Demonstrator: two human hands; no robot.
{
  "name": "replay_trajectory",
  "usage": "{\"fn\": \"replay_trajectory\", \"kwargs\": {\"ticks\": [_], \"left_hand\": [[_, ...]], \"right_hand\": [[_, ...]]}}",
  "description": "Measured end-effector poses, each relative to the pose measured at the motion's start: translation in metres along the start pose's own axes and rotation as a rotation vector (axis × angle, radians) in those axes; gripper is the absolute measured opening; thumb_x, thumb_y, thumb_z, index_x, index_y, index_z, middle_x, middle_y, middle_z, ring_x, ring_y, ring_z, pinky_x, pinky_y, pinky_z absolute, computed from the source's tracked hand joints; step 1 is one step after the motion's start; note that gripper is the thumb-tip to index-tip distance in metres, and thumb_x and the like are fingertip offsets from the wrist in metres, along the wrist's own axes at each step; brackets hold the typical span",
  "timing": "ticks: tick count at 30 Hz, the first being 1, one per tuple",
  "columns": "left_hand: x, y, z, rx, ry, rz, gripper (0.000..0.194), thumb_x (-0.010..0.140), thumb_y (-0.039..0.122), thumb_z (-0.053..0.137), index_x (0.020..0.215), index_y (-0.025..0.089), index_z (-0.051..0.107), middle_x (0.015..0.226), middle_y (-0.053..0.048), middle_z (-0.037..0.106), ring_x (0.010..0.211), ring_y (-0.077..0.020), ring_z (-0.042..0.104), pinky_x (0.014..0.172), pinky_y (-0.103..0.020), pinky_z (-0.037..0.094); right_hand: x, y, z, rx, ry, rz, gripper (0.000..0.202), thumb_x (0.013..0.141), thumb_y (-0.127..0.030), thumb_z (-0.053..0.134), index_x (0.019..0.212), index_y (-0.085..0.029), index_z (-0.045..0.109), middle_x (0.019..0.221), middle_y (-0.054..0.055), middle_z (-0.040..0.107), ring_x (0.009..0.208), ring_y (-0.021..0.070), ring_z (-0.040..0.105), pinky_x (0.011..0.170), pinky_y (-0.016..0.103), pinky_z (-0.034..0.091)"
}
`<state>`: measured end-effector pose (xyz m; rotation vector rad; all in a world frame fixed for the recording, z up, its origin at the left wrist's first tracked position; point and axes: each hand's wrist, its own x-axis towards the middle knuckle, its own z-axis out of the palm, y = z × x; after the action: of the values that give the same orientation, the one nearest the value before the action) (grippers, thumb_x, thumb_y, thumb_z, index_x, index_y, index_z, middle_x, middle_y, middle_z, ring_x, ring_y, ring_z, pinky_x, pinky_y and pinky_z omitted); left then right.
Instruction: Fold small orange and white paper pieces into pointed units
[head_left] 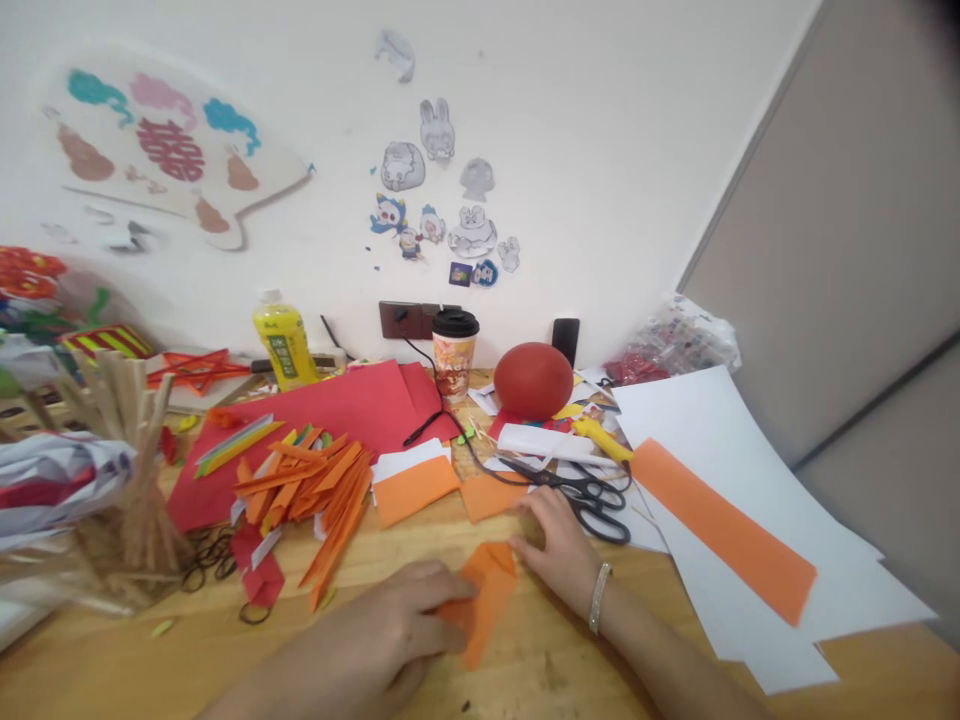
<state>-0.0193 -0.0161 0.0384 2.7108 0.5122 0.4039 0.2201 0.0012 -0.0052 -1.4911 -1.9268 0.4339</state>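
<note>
A narrow, silver-coloured bracelet with a glittering, textured surface is worn around the right wrist, just behind the right hand. Both forearms are left bare as far as they are shown, as is the left hand; its finger outlines are slightly blurred.

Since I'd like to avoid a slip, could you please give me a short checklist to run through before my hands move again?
1. Left hand on the folded orange paper: ok, fingers at its left side.
2. Right hand touching the paper's upper right corner: cannot tell; the thumb is right beside it.
3. Right hand well away from the black scissors: not ok, they lie close beside it.
4. Folded paper free of the orange strips: ok, they lie apart from it.
5. Cup upright with its lid on: ok.
6. Creases pressed flat: cannot tell.
</note>
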Motion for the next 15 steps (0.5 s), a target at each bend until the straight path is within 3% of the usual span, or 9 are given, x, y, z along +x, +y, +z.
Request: {"fn": "replay_trajectory", "kwargs": {"ticks": [5,10,15], "left_hand": [[0.000,-0.012,0.012,-0.212,0.017,-0.047,0.030,0.088,0.010,0.041,0.102,0.025,0.063,0.108,-0.004,0.062,0.099,-0.0147,0.058,0.085,-0.022,0.045],[-0.002,-0.021,0.017,-0.273,0.107,-0.240,0.020,0.090,0.023,0.046,0.098,0.025,0.064,0.095,-0.002,0.064,0.086,-0.0145,0.059,0.077,-0.021,0.047],[0.002,-0.017,0.013,-0.189,0.113,-0.118,0.023,0.092,0.024,0.043,0.095,0.023,0.066,0.090,-0.004,0.064,0.082,-0.0144,0.058,0.074,-0.021,0.046]], "right_hand": [[-0.004,-0.004,-0.008,-0.003,0.029,-0.197,0.018,0.076,-0.011,0.053,0.092,-0.018,0.056,0.081,0.004,0.059,0.079,0.0201,0.052,0.075,0.035,0.040],[-0.010,-0.018,-0.015,0.091,-0.211,-0.386,0.011,0.077,-0.016,0.058,0.085,-0.022,0.062,0.067,-0.001,0.063,0.065,0.0157,0.054,0.064,0.027,0.040],[-0.013,-0.025,-0.006,0.093,-0.292,-0.497,0.011,0.083,-0.021,0.052,0.082,-0.022,0.063,0.076,0.002,0.068,0.072,0.0167,0.056,0.070,0.030,0.042]]}}
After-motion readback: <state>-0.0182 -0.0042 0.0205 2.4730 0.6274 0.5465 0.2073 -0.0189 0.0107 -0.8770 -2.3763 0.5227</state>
